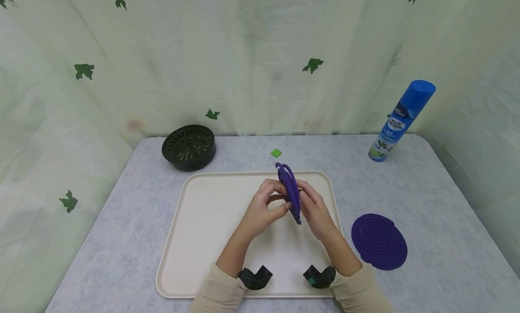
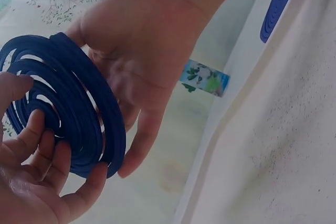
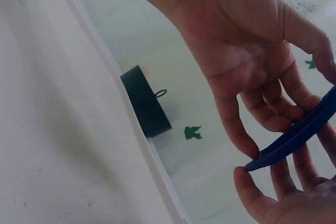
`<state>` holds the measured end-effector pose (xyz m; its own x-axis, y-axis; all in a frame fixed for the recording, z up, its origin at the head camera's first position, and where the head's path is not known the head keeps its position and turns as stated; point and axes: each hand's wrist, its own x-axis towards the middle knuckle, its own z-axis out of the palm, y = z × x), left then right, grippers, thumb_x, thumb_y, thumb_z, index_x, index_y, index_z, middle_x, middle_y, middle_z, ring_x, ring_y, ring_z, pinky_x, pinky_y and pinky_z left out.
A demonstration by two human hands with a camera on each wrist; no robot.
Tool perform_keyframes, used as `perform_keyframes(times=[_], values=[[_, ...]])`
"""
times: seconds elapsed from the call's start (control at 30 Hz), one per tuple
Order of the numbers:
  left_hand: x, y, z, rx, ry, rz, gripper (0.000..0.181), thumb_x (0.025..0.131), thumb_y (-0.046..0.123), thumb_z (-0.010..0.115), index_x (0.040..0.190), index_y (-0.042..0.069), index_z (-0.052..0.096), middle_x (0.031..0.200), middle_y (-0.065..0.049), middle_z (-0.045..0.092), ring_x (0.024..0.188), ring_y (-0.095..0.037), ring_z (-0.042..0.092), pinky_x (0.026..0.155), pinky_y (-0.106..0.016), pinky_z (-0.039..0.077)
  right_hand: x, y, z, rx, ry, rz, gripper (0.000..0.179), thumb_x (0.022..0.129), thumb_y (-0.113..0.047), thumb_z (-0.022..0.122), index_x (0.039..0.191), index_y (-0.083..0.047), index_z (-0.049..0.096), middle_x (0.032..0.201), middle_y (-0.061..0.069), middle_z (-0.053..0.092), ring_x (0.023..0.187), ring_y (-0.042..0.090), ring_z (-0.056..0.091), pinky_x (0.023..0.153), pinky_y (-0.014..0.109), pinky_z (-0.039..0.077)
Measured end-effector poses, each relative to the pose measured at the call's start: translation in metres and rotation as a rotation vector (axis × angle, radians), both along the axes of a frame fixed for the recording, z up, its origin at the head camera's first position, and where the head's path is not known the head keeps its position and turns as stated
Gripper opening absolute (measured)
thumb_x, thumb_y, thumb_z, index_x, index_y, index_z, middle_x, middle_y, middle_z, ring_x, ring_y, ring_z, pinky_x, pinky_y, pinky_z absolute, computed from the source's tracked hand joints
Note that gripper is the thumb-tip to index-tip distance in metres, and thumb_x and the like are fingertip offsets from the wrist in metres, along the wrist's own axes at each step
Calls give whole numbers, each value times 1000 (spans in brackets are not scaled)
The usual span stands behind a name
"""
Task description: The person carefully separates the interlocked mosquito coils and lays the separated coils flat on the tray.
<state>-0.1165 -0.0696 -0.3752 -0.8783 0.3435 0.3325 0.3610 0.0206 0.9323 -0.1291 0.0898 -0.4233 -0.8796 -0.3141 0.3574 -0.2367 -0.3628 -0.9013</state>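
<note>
A purple spiral trivet [image 1: 290, 191] is held up on edge over the tray, between both hands. From one side my left hand [image 1: 264, 207] grips it, its thumb and fingertips at that face. Opposite, my right hand [image 1: 318, 213] holds the other face, its fingers partly hidden behind the trivet. In the left wrist view the trivet [image 2: 79, 103] shows gaps between its rings, with left fingertips [image 2: 35, 121] spread over it. The right wrist view has it nearly edge-on, the trivet [image 3: 299, 135] lying between the fingers of both hands.
A white tray [image 1: 215, 213] lies beneath the hands. Another purple spiral trivet [image 1: 379, 241] rests flat to its right. A dark round slotted container [image 1: 188, 146] stands back left, a blue spray can [image 1: 400, 123] back right. Behind the tray is a small green square [image 1: 276, 153].
</note>
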Motion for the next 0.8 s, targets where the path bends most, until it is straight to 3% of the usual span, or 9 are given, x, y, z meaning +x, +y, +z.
perform_keyframes(times=[0.1,0.17,0.3,0.4,0.5,0.6,0.7,0.8], values=[[0,-1,1,-42,23,-3,20,78,-8,62,96,-8,53,100,-19,46,100,-27,44,89,-42,43,0,1,0,9,26,15,44,91,-43,48,123,-13,49,116,8,51,106,21,49,86,30,45],[0,-3,1,-58,35,-5,20,77,-8,62,95,-8,53,100,-18,46,100,-25,45,90,-40,43,1,2,0,36,36,7,50,87,-46,53,123,-12,48,116,8,51,105,21,50,82,30,47],[-3,-5,-7,-42,56,-17,21,78,0,64,94,-8,53,101,-17,45,101,-25,45,93,-39,41,4,2,3,63,32,-38,43,89,-32,54,122,-5,48,111,7,56,98,18,54,77,26,48],[-6,-5,-17,-12,34,-19,45,78,30,70,98,-6,51,106,-15,42,107,-26,41,97,-41,36,8,0,7,91,54,-98,38,90,-21,47,120,3,48,108,6,58,94,17,55,76,25,48],[-6,-2,-23,-50,-9,26,67,68,53,71,102,1,47,111,-9,36,115,-22,36,101,-39,30,12,-4,10,186,112,-175,39,91,-18,39,121,4,48,112,7,55,98,16,52,79,24,46],[-3,3,-21,-96,-37,82,61,69,47,73,103,5,43,111,-6,33,118,-19,33,103,-39,27,16,-7,11,237,160,-239,41,95,-18,28,123,6,46,116,16,52,102,17,51,84,25,45],[-1,3,-19,-32,-54,87,57,75,36,70,110,2,41,115,-10,33,119,-21,33,104,-37,25,16,-8,10,156,118,-285,45,97,-17,19,121,10,46,112,26,53,99,21,56,85,29,47],[-1,0,-18,111,-113,22,62,79,33,63,119,-5,34,121,-17,34,119,-26,36,101,-35,31,13,-9,10,2,-13,-291,48,98,-19,16,117,12,47,105,26,56,93,22,60,83,33,48]])
